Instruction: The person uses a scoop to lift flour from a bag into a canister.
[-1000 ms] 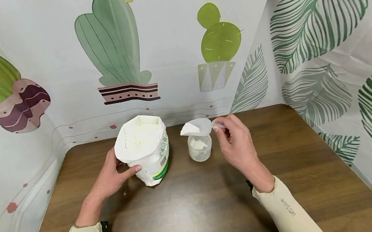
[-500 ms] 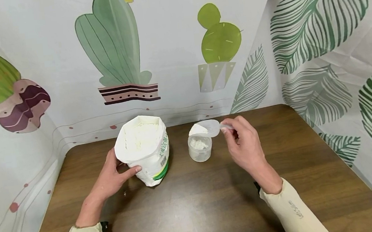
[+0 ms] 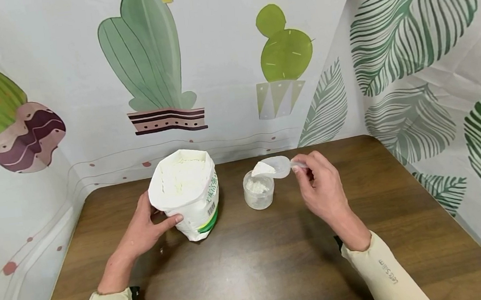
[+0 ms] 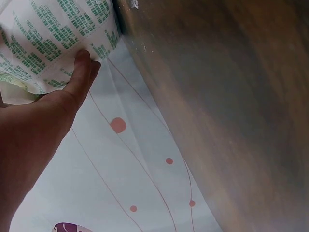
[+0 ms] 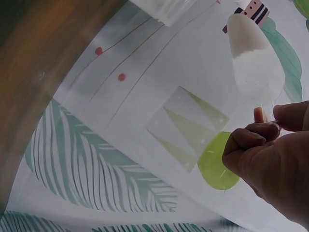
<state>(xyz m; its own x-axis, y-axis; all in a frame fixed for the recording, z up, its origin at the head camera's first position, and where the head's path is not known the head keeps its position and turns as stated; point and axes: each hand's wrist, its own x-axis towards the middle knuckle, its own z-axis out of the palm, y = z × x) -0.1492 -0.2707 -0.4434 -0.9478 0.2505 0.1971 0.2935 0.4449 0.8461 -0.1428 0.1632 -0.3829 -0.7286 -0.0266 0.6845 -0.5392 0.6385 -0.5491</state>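
Scoop (image 3: 283, 165) with powder (image 3: 263, 168), head view, right of centre, tip over jar (image 3: 259, 200): light, stiff, we judge; hold by handle (image 3: 293, 164), pinched in our right hand (image 3: 324, 185). Bag (image 3: 192, 216), left of centre: soft, likely heavy, gripped by our left hand (image 3: 145, 228).

The table (image 3: 253, 271) holds a bag (image 3: 191, 208) left of a jar (image 3: 259, 198).

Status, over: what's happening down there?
Left hand holding white powder-filled bag. Right hand pinching clear plastic scoop bearing white powder, near small round clear jar. No obstacle visible.
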